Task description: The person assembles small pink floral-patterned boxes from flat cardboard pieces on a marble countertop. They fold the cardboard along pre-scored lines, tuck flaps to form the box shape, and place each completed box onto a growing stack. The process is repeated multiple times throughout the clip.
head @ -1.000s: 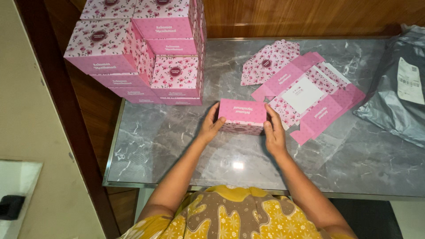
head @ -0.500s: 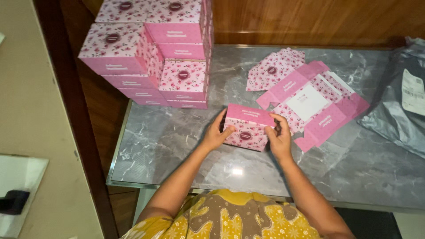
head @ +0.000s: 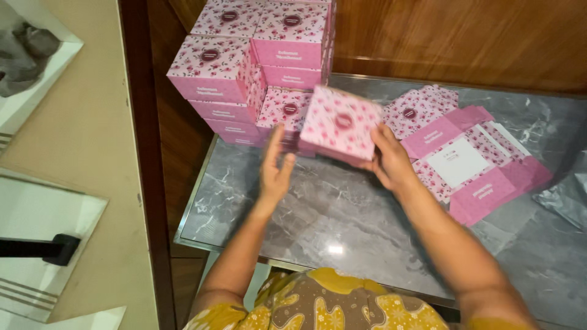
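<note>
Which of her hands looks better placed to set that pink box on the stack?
Probably the right hand: it alone grips the folded pink box, lifted off the table. The left hand is open beside it, touching nothing clearly, though nearer the stack of boxes.

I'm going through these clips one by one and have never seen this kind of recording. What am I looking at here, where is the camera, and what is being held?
There is no machine here: a person works with two bare hands, and the one camera sits on their head, looking down. The right hand grips a folded pink flowered box, lifted above the grey marble table. The left hand is open beside the box; the picture is blurred there, so I cannot tell whether it touches it. At the far left of the table stands a stack of finished boxes of the same kind. To the right lie flat unfolded boxes, and a grey plastic bag shows at the edge.
</note>
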